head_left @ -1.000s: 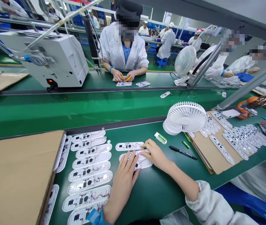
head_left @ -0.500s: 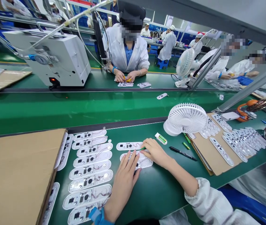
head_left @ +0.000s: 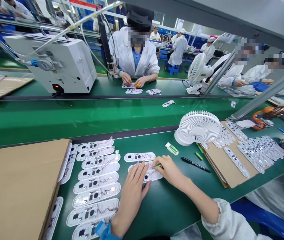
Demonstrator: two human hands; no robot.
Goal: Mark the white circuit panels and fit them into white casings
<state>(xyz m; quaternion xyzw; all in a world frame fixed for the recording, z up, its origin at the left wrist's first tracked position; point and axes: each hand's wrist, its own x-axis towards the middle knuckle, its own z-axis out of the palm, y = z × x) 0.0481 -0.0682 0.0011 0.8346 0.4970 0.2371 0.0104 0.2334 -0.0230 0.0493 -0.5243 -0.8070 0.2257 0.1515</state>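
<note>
My left hand [head_left: 133,193] lies with fingers stretched out across the left part of a white oval casing [head_left: 154,174], pressing on it. Pinched in my right hand [head_left: 168,169] is a small green tool [head_left: 157,165], its tip over the casing's right half near thin wires. Just behind sits another white casing [head_left: 139,157] with a dark round part inside. A column of similar casings [head_left: 96,180] with wires stands to the left of my left hand. A blue band circles my left wrist.
Around the hands are a white fan [head_left: 199,126], a black pen [head_left: 195,164], a green-and-white case [head_left: 172,148] and cardboard [head_left: 19,186] on the left. More casings lie on cardboard [head_left: 217,160] at right, beside another person's hand. A person in white sits across the green belt [head_left: 81,116].
My right hand has shifted slightly right and toward me with the green tool, uncovering the rear casing's right end. My left hand stays in place. A casing on the belt has slid left.
</note>
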